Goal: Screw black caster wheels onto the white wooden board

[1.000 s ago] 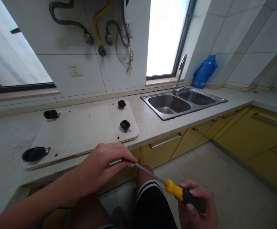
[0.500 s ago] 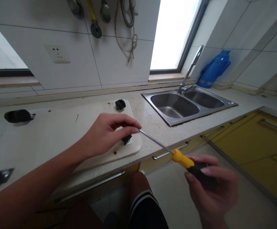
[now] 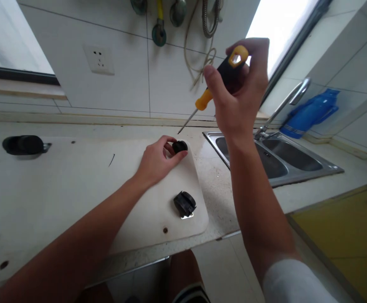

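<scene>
A white board point(image 3: 139, 198) with rounded corners lies flat on the counter. My left hand point(image 3: 158, 162) has thumb and fingers closed around a black caster point(image 3: 180, 146) at the board's far right corner. Raised above it, my right hand point(image 3: 238, 94) grips a yellow and black screwdriver point(image 3: 204, 99). Its shaft slants down to the left, and the tip is just above the held caster, apart from it. A second black caster point(image 3: 185, 204) with a metal plate sits near the board's front right corner, beside a dark hole point(image 3: 165, 230).
Another black caster point(image 3: 23, 144) lies at the board's far left. A steel double sink point(image 3: 306, 166) with a tall tap point(image 3: 300, 90) is on the right, near a blue thermos flask point(image 3: 312, 111). Valves and a hose point(image 3: 211, 21) hang on the tiled wall.
My right hand has risen from the lower right, bringing the screwdriver tip downward. My left hand has left the screwdriver's tip and taken hold of the far right caster. The view has shifted.
</scene>
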`<move>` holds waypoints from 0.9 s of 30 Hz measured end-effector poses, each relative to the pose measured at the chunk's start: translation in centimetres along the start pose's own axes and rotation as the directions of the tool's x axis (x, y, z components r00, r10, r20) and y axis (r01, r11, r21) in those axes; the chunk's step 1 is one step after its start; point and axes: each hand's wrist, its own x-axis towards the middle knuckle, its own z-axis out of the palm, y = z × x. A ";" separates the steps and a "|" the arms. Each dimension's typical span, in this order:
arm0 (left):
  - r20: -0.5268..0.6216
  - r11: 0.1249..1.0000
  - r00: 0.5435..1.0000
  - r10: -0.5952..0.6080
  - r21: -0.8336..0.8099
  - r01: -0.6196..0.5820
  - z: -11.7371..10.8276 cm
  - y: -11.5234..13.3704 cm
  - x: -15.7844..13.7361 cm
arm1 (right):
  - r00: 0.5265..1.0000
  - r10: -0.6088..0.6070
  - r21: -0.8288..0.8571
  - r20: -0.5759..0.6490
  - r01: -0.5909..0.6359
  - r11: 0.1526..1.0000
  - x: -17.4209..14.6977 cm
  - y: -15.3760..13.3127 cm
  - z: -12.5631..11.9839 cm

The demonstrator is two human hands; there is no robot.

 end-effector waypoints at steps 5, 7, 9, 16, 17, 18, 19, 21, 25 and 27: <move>0.041 0.972 0.997 0.061 0.225 -0.069 0.1 0.6 -0.8 | 0.984 0.016 -0.101 0.180 0.002 0.995 -0.3 -0.2 4.5; 0.068 0.946 0.991 0.111 0.300 -0.126 0.4 0.5 -1.1 | 0.976 0.053 -0.087 0.212 -0.035 0.996 -0.9 0.0 5.4; 0.115 0.912 0.982 0.152 0.366 -0.184 0.7 0.3 -1.5 | 0.976 0.057 -0.068 0.211 -0.043 0.997 -1.3 0.4 6.0; 0.319 0.780 0.906 0.277 0.476 -0.406 1.6 0.1 -2.3 | 0.983 -0.045 0.018 0.180 0.042 0.999 -1.3 2.0 7.0; 0.335 0.770 0.902 0.272 0.487 -0.413 1.7 0.1 -2.3 | 0.984 -0.059 0.029 0.168 0.055 0.998 -1.2 2.2 7.0; 0.345 0.765 0.901 0.263 0.494 -0.413 1.7 0.1 -2.3 | 0.985 -0.076 0.046 0.156 0.070 0.996 -1.1 2.2 7.0; 0.350 0.764 0.901 0.257 0.497 -0.412 1.8 0.1 -2.3 | 0.986 -0.093 0.068 0.137 0.085 0.994 -1.0 2.3 6.9; 0.358 0.763 0.898 0.255 0.496 -0.415 1.8 0.1 -2.4 | 0.987 -0.129 0.108 0.095 0.118 0.987 -0.9 2.1 6.8; 0.367 0.766 0.896 0.251 0.490 -0.416 1.8 0.2 -2.3 | 0.989 -0.134 0.120 0.070 0.125 0.985 -0.8 1.4 6.5; 0.373 0.767 0.893 0.251 0.487 -0.418 1.8 0.2 -2.3 | 0.986 -0.147 0.113 0.079 0.137 0.984 -0.9 1.2 6.6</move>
